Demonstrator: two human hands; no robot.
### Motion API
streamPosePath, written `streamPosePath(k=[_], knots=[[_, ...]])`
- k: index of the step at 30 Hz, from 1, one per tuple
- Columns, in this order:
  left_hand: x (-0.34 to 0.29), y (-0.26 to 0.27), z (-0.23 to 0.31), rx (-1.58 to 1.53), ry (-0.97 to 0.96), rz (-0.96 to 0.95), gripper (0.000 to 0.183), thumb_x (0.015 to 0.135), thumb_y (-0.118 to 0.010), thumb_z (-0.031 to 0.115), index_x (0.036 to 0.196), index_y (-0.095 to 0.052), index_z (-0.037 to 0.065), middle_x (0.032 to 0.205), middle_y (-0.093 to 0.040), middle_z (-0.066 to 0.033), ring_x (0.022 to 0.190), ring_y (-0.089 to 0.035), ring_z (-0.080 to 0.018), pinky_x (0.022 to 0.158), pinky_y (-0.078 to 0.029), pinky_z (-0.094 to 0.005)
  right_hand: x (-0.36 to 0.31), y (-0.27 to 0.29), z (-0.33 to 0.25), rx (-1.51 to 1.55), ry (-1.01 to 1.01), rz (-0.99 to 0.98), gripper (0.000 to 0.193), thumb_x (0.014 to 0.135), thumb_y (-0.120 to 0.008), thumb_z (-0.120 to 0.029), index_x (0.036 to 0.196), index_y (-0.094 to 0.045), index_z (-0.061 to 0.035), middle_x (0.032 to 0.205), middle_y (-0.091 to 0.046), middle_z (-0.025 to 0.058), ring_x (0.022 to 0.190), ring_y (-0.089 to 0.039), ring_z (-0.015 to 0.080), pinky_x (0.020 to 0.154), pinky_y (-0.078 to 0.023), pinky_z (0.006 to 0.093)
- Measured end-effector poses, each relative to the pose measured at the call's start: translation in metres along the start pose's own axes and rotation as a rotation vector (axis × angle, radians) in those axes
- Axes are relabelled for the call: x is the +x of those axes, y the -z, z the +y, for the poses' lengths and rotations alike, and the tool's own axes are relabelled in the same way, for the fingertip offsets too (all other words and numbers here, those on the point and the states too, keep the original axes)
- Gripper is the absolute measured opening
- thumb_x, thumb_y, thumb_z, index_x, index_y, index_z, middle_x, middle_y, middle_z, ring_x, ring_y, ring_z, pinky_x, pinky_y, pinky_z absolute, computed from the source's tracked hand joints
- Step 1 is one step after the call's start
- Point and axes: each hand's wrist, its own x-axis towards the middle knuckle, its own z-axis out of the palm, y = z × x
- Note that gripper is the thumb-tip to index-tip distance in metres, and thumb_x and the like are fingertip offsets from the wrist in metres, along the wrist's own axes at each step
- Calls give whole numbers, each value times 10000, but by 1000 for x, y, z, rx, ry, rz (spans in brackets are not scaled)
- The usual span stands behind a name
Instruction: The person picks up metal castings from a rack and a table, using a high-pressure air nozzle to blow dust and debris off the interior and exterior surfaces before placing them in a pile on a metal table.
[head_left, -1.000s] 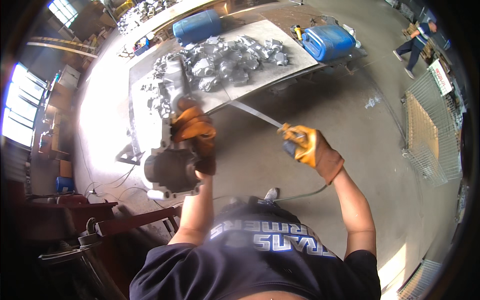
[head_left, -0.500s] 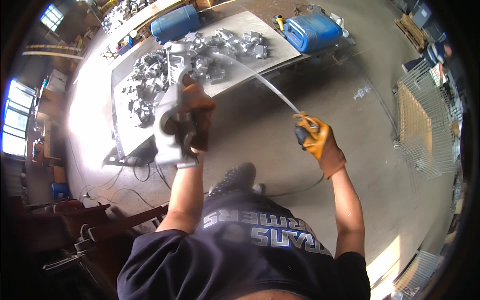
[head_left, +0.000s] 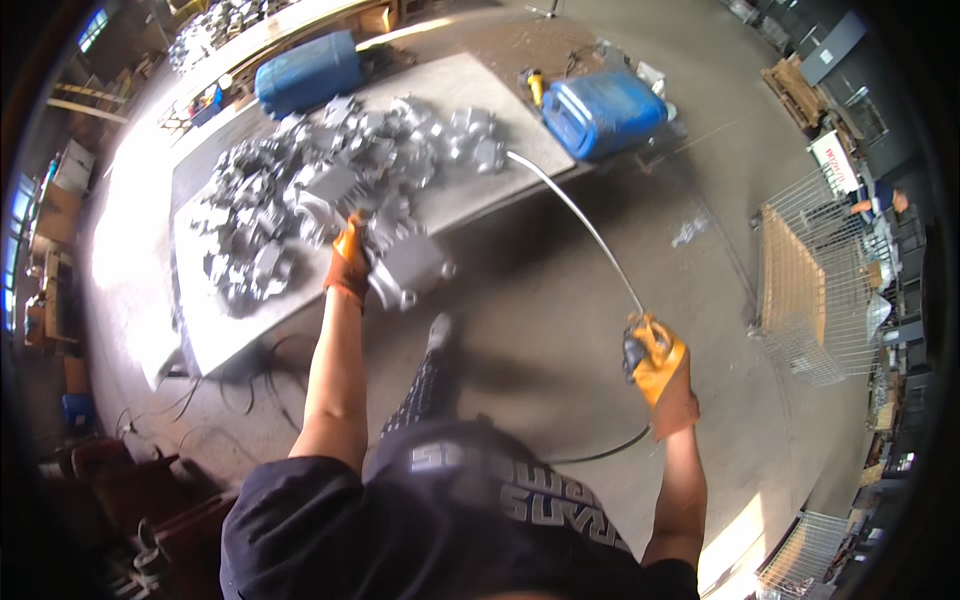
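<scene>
A grey cast-metal housing (head_left: pixel 408 268) with a flat face and rounded lugs is gripped by my left hand (head_left: pixel 348 255), in an orange glove. It is over the near edge of the table, in front of a pile of similar castings (head_left: pixel 270 190). My right hand (head_left: pixel 660 370), gloved in yellow and brown, is closed round the dark handle of an air blow gun (head_left: pixel 632 354). The gun's long curved metal tube (head_left: pixel 590 225) reaches up and left, its tip near the right end of the pile. A dark hose (head_left: pixel 612 455) runs below this hand.
The pale table top (head_left: pixel 460 205) carries the castings. Blue plastic canisters lie behind the pile (head_left: pixel 308 75) and at the right end (head_left: pixel 605 112). To the right stands a wire mesh cage (head_left: pixel 815 280), with another person (head_left: pixel 880 200) beyond it. Cables (head_left: pixel 250 390) trail on the floor.
My left hand has moved away from me toward the pile, still with the casting, which has turned. My right hand has come lower, and the tube's tip has moved right, off the castings' middle.
</scene>
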Motion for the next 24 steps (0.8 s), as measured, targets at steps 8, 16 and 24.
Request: streamPosePath(k=[8, 16, 24], knots=[[195, -66, -4, 335, 91, -28, 431, 909, -641, 288, 1227, -558, 9, 1063, -667, -139, 954, -619, -222, 842, -490, -362, 140, -38, -17, 235, -331, -47, 249, 901, -612, 0, 1144, -597, 51, 1076, -667, 106, 880, -635, 140, 783, -531, 276], [401, -120, 58, 901, 99, 61, 370, 869, -610, 304, 1164, -611, 80, 1151, -662, -194, 1119, -608, -370, 920, -477, -434, 212, -59, 16, 109, -376, -150, 213, 910, -655, -84, 1083, -612, 33, 1003, -661, 85, 870, -634, 139, 771, -541, 279], [481, -145, -41, 1464, -90, 42, 225, 926, -489, 159, 1078, -652, 191, 1033, -686, -53, 1012, -665, -237, 867, -482, -420, 286, -71, -3, 181, -633, -45, 196, 851, -664, -36, 1045, -637, -34, 922, -672, 60, 837, -654, 157, 733, -538, 282]])
